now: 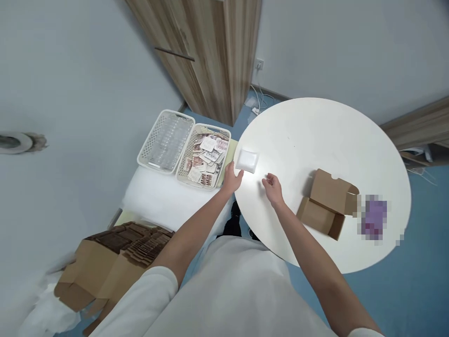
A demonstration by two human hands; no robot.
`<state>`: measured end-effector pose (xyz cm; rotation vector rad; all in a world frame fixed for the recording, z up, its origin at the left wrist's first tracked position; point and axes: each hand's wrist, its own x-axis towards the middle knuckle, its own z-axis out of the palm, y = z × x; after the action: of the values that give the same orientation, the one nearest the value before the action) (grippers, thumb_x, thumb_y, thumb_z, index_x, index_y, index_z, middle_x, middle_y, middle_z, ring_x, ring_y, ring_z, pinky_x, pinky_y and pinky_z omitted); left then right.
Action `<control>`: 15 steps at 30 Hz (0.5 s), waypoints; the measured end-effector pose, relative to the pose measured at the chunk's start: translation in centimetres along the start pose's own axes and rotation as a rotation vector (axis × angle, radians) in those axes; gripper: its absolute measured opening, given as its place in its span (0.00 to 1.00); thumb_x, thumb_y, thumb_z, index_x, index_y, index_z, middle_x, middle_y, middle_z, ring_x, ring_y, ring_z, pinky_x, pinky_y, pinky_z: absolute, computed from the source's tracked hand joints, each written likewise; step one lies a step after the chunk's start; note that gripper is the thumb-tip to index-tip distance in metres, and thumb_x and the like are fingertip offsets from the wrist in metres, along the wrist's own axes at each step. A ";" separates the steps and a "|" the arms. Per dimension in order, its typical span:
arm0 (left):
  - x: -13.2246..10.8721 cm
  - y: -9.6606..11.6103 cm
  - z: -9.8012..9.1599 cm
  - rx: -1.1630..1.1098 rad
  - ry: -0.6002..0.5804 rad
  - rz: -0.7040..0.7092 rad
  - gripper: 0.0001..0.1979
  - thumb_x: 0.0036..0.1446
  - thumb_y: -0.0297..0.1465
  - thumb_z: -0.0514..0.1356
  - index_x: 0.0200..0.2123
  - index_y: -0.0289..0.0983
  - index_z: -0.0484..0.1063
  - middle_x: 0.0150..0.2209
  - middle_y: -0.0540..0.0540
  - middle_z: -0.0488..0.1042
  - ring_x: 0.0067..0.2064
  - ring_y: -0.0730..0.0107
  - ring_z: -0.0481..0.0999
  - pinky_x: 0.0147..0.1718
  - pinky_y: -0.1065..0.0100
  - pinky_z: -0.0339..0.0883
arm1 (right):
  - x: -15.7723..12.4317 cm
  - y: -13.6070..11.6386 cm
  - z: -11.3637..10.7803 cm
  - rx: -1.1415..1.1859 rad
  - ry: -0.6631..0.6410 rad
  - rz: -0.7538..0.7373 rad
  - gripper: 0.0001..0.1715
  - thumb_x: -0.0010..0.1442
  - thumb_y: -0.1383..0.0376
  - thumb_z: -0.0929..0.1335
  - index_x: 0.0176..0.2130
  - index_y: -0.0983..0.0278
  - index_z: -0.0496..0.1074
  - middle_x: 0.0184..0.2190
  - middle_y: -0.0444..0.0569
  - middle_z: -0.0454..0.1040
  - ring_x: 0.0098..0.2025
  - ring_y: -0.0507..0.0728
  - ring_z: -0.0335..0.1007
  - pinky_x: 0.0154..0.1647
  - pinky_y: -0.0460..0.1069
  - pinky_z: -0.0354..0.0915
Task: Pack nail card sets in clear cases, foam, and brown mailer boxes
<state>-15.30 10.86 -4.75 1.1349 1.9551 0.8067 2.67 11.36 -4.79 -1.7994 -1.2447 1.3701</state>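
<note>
A flat, white, roughly square packet (247,160) lies at the left edge of the round white table (315,126). My left hand (233,179) is right beside its near left corner, thumb and fingers apart; whether it touches the packet I cannot tell. Over the table, to the right of the packet, my right hand (272,188) is loosely curled with thumb and fingers apart and nothing visible in it. An open brown cardboard box (321,217), lid folded back, sits farther right.
Left of the table, one white basket (141,158) holds clear plastic cases and another basket (197,185) holds many small printed packets. White sheeting (154,192) lies before them. A large carton (101,262) of folded brown cardboard stands lower left. A blurred purple item (375,215) lies at right.
</note>
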 end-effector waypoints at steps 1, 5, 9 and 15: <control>0.7 0.1 -0.1 0.008 -0.026 -0.026 0.30 0.53 0.35 0.54 0.58 0.32 0.50 0.59 0.35 0.51 0.61 0.59 0.50 0.58 0.60 0.46 | 0.9 -0.5 0.7 0.018 0.014 0.011 0.30 0.49 0.54 0.65 0.51 0.61 0.60 0.52 0.53 0.63 0.49 0.57 0.62 0.49 0.54 0.60; 2.2 0.1 0.0 0.026 -0.110 -0.059 0.30 0.55 0.35 0.51 0.59 0.32 0.48 0.60 0.36 0.50 0.61 0.59 0.50 0.58 0.60 0.46 | 2.9 -2.1 3.1 0.051 0.035 0.023 0.31 0.48 0.53 0.65 0.50 0.61 0.61 0.52 0.52 0.63 0.50 0.57 0.62 0.49 0.53 0.60; 2.6 -0.4 0.4 0.104 -0.131 0.052 0.26 0.55 0.33 0.51 0.56 0.32 0.54 0.59 0.37 0.54 0.61 0.57 0.50 0.58 0.59 0.45 | 3.6 -2.7 4.7 0.006 0.066 0.000 0.30 0.49 0.53 0.64 0.50 0.62 0.61 0.50 0.51 0.65 0.48 0.57 0.63 0.49 0.52 0.60; 2.3 -0.2 0.8 0.180 -0.109 0.158 0.22 0.53 0.31 0.53 0.53 0.34 0.59 0.51 0.36 0.60 0.56 0.51 0.56 0.54 0.54 0.49 | 4.1 -2.1 5.8 -0.062 0.124 -0.033 0.25 0.52 0.56 0.62 0.49 0.62 0.61 0.47 0.51 0.67 0.47 0.57 0.64 0.47 0.53 0.61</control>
<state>-15.58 12.91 -5.98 1.4251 1.8941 0.6440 -3.28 15.35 -6.62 -1.8676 -1.2576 1.1957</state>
